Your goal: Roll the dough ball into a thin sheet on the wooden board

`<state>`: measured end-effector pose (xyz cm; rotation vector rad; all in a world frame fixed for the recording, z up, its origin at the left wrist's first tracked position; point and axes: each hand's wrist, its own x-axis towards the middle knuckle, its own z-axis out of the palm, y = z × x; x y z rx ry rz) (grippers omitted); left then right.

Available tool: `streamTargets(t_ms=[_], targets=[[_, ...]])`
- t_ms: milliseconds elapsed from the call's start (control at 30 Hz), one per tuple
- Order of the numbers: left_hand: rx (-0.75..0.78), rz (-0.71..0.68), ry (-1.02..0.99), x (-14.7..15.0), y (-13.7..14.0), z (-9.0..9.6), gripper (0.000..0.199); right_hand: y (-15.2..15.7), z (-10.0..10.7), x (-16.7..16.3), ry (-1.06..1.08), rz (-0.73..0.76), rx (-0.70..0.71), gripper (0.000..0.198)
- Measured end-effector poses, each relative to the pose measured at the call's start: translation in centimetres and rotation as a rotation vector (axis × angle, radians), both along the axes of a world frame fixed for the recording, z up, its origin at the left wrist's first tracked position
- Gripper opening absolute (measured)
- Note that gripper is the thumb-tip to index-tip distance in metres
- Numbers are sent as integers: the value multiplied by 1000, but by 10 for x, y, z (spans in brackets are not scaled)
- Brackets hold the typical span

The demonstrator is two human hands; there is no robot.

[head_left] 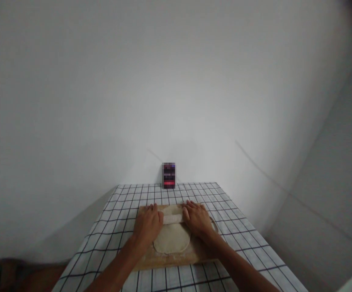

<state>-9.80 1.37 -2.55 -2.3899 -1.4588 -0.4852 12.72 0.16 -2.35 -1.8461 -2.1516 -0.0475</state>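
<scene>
A pale rolling pin [173, 219] lies crosswise on a flat, rounded sheet of dough [172, 239]. My left hand [148, 221] is closed over the pin's left end, and my right hand [197, 218] is closed over its right end. Both palms face down, and the pin's ends are hidden under them. Beneath the dough is a wooden board [151, 261] with a light dusting of flour near its front. Part of the dough shows beyond the pin, and the larger part lies on the near side.
A white tablecloth with dark grid lines [109, 235] covers the table. At the back, a small dark upright item, blurred out [169, 175], stands by the white wall [176, 101]. A thin curved handle or loop [214, 224] shows at the board's right. Brownish furniture [26, 275] is low at left.
</scene>
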Motion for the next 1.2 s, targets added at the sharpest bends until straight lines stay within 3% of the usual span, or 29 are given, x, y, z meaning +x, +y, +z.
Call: streamTargets(t_ms=[267, 433, 567, 733, 900, 1033, 1200], targets=[[-25, -23, 6, -3, -5, -4, 33, 2, 25, 1, -48, 35, 40, 53], [-81, -52, -8, -4, -6, 3, 37, 1, 42, 1, -108, 15, -27, 67], [-104, 24, -67, -4, -15, 6, 39, 0, 48, 1, -138, 19, -116, 67], [-163, 125, -89, -3, -9, 2, 43, 20, 45, 5, -127, 114, -219, 45], [-213, 178, -74, 2, 3, -1, 51, 38, 33, 8, -76, 173, -249, 48], [-219, 183, -85, 5, -2, -3, 55, 26, 21, 8, -57, 139, -216, 50], [-108, 55, -146, 4, -15, -10, 51, -2, 11, 6, 12, 110, -60, 47]])
